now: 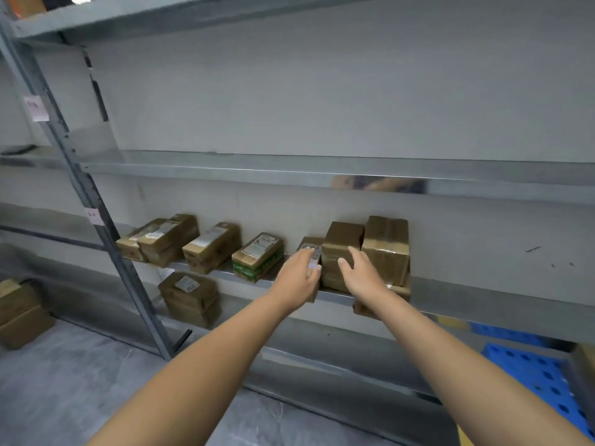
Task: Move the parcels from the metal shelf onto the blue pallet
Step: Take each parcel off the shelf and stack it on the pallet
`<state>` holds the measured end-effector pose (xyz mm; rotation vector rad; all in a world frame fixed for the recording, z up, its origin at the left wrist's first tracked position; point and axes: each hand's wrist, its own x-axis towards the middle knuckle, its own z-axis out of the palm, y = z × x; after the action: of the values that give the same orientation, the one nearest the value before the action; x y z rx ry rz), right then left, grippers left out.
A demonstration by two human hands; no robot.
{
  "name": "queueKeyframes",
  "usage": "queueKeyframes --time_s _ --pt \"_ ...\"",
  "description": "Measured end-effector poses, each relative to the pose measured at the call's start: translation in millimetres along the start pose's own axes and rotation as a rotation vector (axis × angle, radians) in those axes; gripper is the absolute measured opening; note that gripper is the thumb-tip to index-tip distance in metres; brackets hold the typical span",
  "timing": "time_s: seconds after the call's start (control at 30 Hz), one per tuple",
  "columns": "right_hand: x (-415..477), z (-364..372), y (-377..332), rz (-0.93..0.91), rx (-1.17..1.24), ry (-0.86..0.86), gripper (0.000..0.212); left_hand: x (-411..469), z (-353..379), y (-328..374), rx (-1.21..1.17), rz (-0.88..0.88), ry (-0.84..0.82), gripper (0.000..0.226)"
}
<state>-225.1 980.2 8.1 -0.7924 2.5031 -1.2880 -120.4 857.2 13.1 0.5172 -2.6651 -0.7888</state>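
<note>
Several brown cardboard parcels stand in a row on a grey metal shelf (467,294). My left hand (299,273) lies against a small labelled parcel (310,244), fingers spread over its front. My right hand (362,273) reaches in front of a plain brown parcel (341,239), fingers apart, with nothing gripped. To its right stands a larger taped parcel (386,246). Further left sit a green-and-brown parcel (257,257) and a labelled parcel (211,246). A corner of the blue pallet (541,381) shows on the floor at the lower right.
A slanted steel upright (80,188) frames the shelving on the left. One parcel (190,297) sits on a lower level, and stacked boxes (19,312) stand on the floor at far left. The shelf boards above hold nothing in view. The floor is grey concrete.
</note>
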Motion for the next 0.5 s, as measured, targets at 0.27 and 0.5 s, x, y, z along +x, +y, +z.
queueKeyframes --time_s 0.27,0.5 --pt "83 12 9 0.102 -0.08 -0.012 0.063 81 14 -39 -0.055 -0.001 -0.042 0.054" --pt "136 40 6 0.199 -0.144 0.166 0.057 152 40 -75 -0.052 0.017 -0.125 0.054"
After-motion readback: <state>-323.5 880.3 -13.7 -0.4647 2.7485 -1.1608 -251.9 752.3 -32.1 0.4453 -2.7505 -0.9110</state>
